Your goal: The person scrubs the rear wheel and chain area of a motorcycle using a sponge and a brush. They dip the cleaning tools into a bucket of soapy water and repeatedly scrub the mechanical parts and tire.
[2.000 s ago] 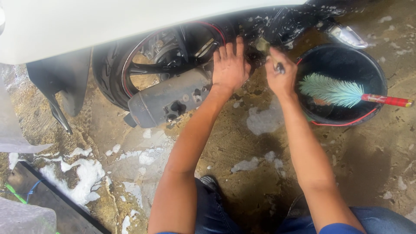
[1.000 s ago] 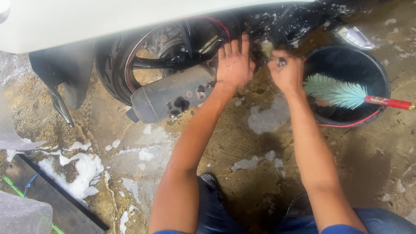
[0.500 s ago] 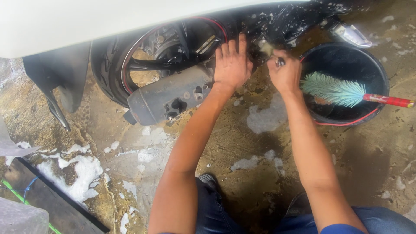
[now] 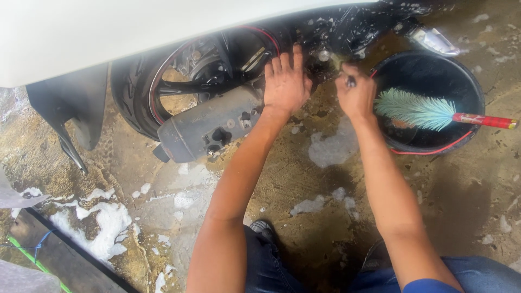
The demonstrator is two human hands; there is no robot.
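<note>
Wet concrete (image 4: 336, 179), patched with white foam (image 4: 108, 222), spreads under a white scooter (image 4: 108, 32); beside its rear wheel (image 4: 190, 76) stands a black bucket (image 4: 467, 76) with a teal brush (image 4: 418, 110) lying across it. Left hand (image 4: 286, 81) lies flat, fingers spread, on the grey exhaust (image 4: 211, 125). Right hand (image 4: 355, 95) is clenched around a small tool handle (image 4: 350, 82) at the soapy engine. Since earlier, both hands have barely shifted; the view has only drifted slightly.

small tool (image 4: 350, 81) mostly hidden in right hand (image 4: 355, 97), perhaps a brush, scooter body (image 4: 135, 32) cropped
</note>
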